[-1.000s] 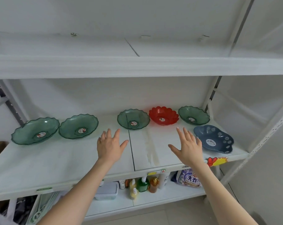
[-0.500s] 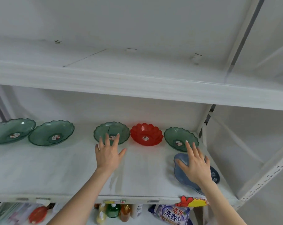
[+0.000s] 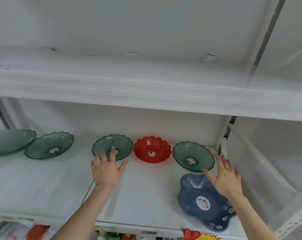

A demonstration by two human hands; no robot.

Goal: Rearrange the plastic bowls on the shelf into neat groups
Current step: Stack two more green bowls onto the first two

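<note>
Several scalloped plastic bowls stand along the back of a white shelf [image 3: 34, 187]: two large green ones at the left [image 3: 6, 142] [image 3: 49, 145], a smaller green bowl [image 3: 120, 144], a red flower-shaped bowl [image 3: 152, 149] and another green bowl [image 3: 193, 155]. A blue flowered bowl [image 3: 203, 203] lies near the front right. My left hand [image 3: 107, 168] is spread flat, its fingertips over the near rim of the middle green bowl. My right hand [image 3: 224, 175] reaches with straight fingers above the blue bowl's far edge, beside the right green bowl. Neither hand holds anything.
An upper shelf board [image 3: 146, 94] hangs overhead. A white upright post [image 3: 222, 135] and side panel close off the right end. Bottles and packets [image 3: 115, 235] sit on the shelf below. A wide bare patch of shelf lies at the front left.
Both hands have moved forward toward the back row; the left now overlaps the middle green bowl's rim, and the right has shifted off the blue bowl toward the right green one.
</note>
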